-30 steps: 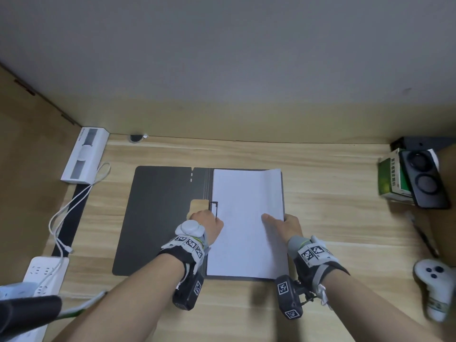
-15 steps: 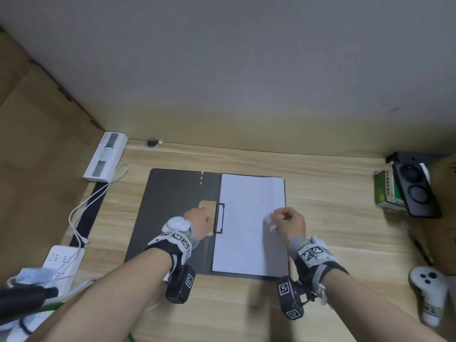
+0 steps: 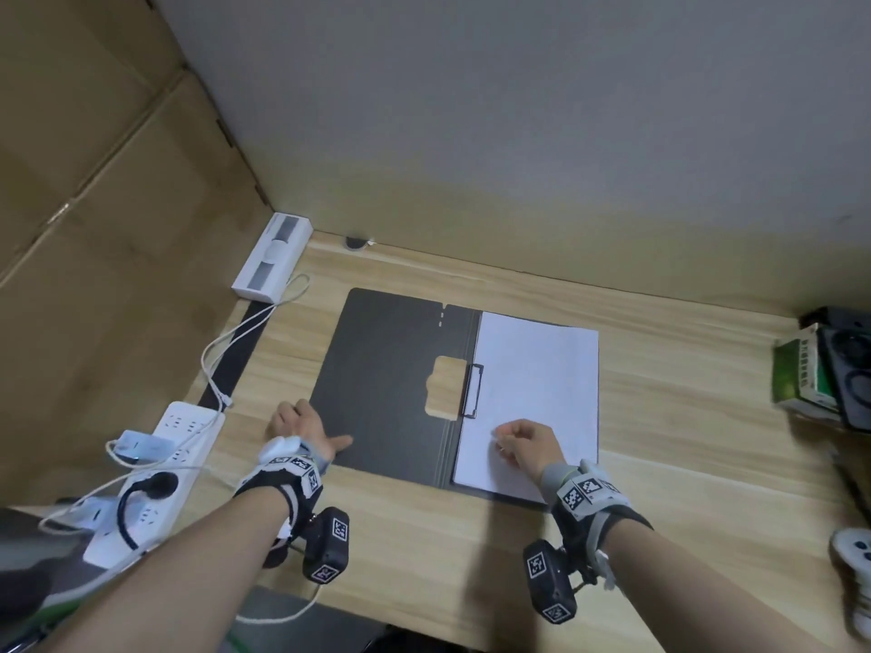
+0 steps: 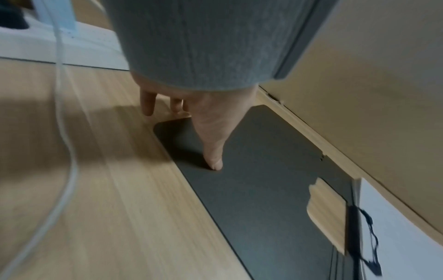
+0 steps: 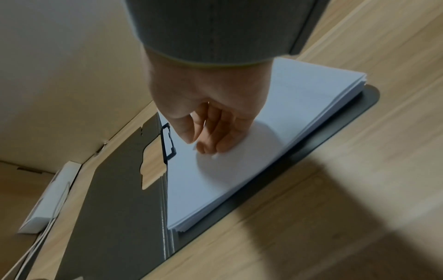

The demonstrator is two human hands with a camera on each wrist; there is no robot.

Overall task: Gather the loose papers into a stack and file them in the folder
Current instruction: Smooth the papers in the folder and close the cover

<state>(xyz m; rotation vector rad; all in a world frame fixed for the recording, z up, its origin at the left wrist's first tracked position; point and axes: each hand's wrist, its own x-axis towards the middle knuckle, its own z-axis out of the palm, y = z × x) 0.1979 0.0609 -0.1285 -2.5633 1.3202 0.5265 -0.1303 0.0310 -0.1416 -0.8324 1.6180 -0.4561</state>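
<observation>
A dark grey folder (image 3: 386,369) lies open on the wooden desk. A squared stack of white papers (image 3: 532,379) sits on its right half, with the black wire clip (image 3: 472,391) over the stack's left edge. My left hand (image 3: 306,428) is at the cover's near-left corner. Its thumb (image 4: 213,161) presses on the cover and its fingers (image 4: 147,108) touch the desk beside the folder's edge. My right hand (image 3: 516,438) rests on the near part of the papers. Its fingers (image 5: 210,140) are curled and hold nothing.
A white power strip (image 3: 155,468) with plugs and a white cable (image 3: 221,341) lie left of the folder. A white box (image 3: 273,259) stands at the back left by the cardboard wall. A green box (image 3: 796,374) and a white controller (image 3: 855,556) sit at the right.
My left hand left the clip and moved to the cover's near-left corner. My right hand's fingers curled, and it slid from the papers' right edge toward their near middle. The clip now lies down on the stack.
</observation>
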